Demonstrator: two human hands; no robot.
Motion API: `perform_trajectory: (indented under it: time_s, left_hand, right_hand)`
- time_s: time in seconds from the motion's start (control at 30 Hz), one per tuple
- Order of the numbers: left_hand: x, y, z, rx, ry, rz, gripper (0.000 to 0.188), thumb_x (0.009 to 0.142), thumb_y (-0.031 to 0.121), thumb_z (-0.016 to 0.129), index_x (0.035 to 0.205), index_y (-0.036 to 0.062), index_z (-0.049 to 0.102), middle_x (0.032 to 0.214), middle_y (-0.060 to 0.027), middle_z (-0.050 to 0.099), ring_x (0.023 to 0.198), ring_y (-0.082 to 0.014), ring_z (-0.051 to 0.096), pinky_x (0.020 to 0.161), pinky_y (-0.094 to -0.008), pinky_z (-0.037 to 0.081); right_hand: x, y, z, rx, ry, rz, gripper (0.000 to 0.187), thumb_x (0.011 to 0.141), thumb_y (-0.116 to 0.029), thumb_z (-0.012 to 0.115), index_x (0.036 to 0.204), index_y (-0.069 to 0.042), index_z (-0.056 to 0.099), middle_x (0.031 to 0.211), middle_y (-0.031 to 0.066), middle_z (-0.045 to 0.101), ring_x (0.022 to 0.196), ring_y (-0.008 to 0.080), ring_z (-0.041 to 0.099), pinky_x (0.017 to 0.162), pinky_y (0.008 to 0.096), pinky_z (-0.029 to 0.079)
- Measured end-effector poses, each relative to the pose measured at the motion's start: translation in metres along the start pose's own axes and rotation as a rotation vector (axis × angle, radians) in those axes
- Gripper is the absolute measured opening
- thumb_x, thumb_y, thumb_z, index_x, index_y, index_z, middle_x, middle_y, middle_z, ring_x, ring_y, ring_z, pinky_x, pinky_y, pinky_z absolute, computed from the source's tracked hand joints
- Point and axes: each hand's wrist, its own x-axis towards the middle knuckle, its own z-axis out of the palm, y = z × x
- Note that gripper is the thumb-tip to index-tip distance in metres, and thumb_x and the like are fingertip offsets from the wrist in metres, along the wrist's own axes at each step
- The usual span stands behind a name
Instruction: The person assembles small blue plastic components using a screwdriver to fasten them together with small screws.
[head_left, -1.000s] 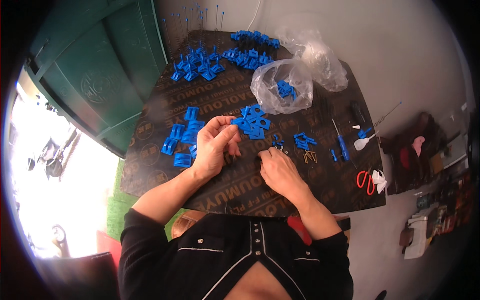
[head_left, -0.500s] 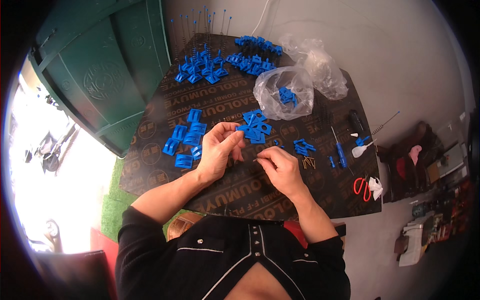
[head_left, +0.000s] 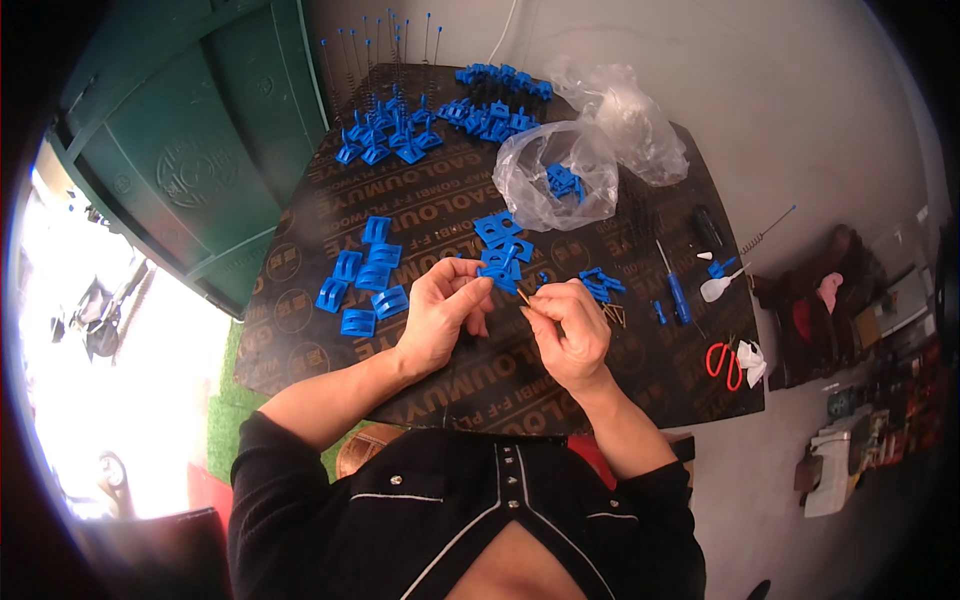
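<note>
My left hand (head_left: 440, 312) pinches a small blue plastic part (head_left: 497, 272) between thumb and fingers, over the near edge of a pile of flat square blue plates (head_left: 494, 228). In my right hand (head_left: 572, 335) a thin brass-coloured pin (head_left: 523, 296) is gripped at the fingertips. Its tip points up and left, close to the blue part; whether they touch I cannot tell. Beyond my right fingers lie small blue plastic pieces (head_left: 603, 283) and several brass-coloured pins (head_left: 616, 315). Left of my left hand are several blue plates with curved tops (head_left: 373, 276).
Spring-stemmed blue pieces (head_left: 392, 135) stand at the far left, beside more blue parts (head_left: 490, 120). A clear plastic bag (head_left: 540, 200) holds blue pieces. On the right lie a blue-handled screwdriver (head_left: 679, 300), red-handled scissors (head_left: 722, 367) and a white-bodied tool (head_left: 714, 289).
My right hand has brought the pin up and closer to the blue part in my left hand. The pin now points more upward. The whole view has shifted slightly.
</note>
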Motion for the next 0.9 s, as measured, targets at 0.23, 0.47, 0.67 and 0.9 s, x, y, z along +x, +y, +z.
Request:
perform_trajectory:
  time_s: [0.23, 0.47, 0.67, 0.9]
  left_hand:
    - [-0.003, -0.004, 0.000, 0.036, -0.040, 0.013, 0.026, 0.089, 0.010, 0.062, 0.108, -0.0025, 0.051, 0.071, -0.0051, 0.059, 0.048, -0.0080, 0.051, 0.045, -0.0224, 0.044]
    - [-0.004, -0.005, 0.001, 0.105, -0.062, 0.044, 0.028, 0.088, 0.009, 0.063, 0.110, -0.0024, 0.050, 0.072, -0.0039, 0.059, 0.052, -0.0062, 0.051, 0.046, -0.0205, 0.043]
    - [-0.008, -0.001, 0.005, 0.163, -0.086, 0.074, 0.030, 0.088, 0.008, 0.064, 0.112, -0.0021, 0.049, 0.075, -0.0026, 0.058, 0.057, -0.0049, 0.052, 0.048, -0.0193, 0.044]
    - [-0.011, -0.005, 0.005, 0.233, -0.072, 0.135, 0.033, 0.085, 0.005, 0.065, 0.113, -0.0018, 0.048, 0.078, -0.0013, 0.057, 0.063, -0.0032, 0.053, 0.052, -0.0177, 0.044]
  right_hand:
    - [0.000, -0.001, 0.001, 0.017, -0.018, -0.034, 0.025, 0.066, 0.015, 0.070, 0.082, 0.000, 0.057, 0.080, 0.0110, 0.061, 0.064, 0.0238, 0.056, 0.054, 0.0304, 0.044]
    - [-0.001, -0.001, 0.002, 0.002, -0.033, -0.031, 0.025, 0.066, 0.015, 0.070, 0.081, 0.000, 0.057, 0.080, 0.0106, 0.060, 0.065, 0.0239, 0.056, 0.055, 0.0305, 0.044]
    - [-0.001, 0.000, 0.003, -0.027, -0.034, -0.025, 0.025, 0.066, 0.014, 0.070, 0.081, 0.000, 0.057, 0.079, 0.0106, 0.060, 0.065, 0.0245, 0.056, 0.056, 0.0312, 0.045]
    - [-0.001, 0.000, 0.003, -0.050, -0.048, -0.002, 0.023, 0.067, 0.013, 0.070, 0.080, 0.000, 0.057, 0.079, 0.0105, 0.059, 0.066, 0.0243, 0.057, 0.056, 0.0310, 0.045]
